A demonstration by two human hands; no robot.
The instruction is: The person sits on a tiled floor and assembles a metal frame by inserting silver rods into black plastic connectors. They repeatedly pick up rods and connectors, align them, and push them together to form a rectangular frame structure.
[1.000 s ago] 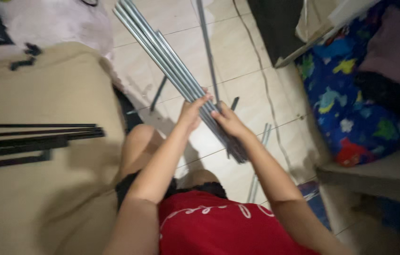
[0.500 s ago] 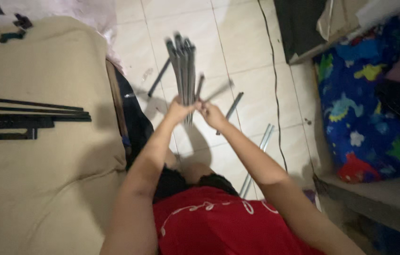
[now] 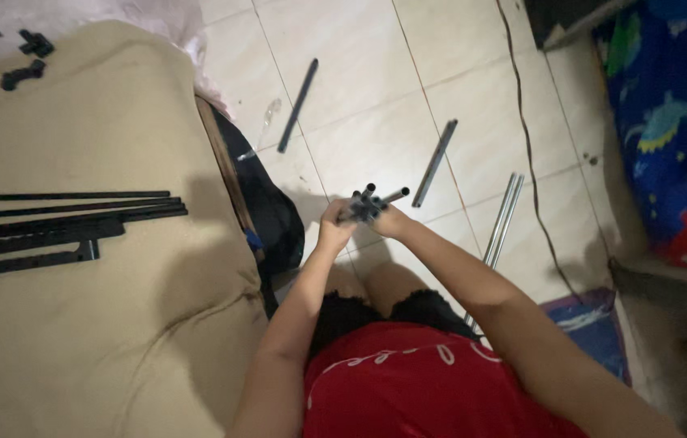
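Near the frame's centre, the left hand (image 3: 335, 225) and right hand (image 3: 390, 221) are both gripping the rods (image 3: 372, 203) upright over the floor (image 3: 376, 97), apparently evening their ends.

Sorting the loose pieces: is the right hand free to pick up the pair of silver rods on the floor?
Probably not: the right hand and left hand both grip the tube bundle; the silver rods lie unobstructed nearby.

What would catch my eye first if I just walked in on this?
Probably the bundle of metal rods gripped end-on between the left hand and right hand at centre. Then the black bars laid on the beige blanket at left, and loose rods on the tiled floor.
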